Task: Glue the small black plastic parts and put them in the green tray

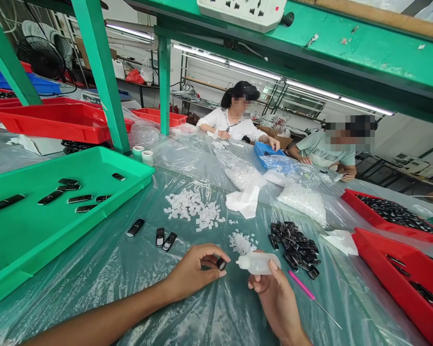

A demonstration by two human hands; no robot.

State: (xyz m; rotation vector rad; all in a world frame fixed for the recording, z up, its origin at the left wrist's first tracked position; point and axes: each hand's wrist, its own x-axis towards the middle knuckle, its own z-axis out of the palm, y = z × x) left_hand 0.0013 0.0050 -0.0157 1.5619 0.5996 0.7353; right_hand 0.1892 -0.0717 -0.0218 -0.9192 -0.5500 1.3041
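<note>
Between the thumb and fingers of my left hand [197, 269] is a small black case [221, 264], its end turned toward the bottle. My right hand [274, 293] grips a translucent squeeze bottle [259, 263], tilted on its side with the nozzle pointing left at the case; a small gap separates them. Behind the bottle lies a heap of tiny white pieces [242, 242]. A pile of black cases [295, 247] sits to the right, beside a pink-handled screwdriver [303, 285]. Left of my left hand, loose black cases [135, 227] rest on the plastic sheet.
A green tray [75, 230] with several black cases stands at left. White rectangular pieces [193, 207] are heaped mid-table, with bagged white parts [303, 203] behind. Red trays [386, 269] line the right. A green post [101, 77] rises at left. Two people [234, 115] sit opposite.
</note>
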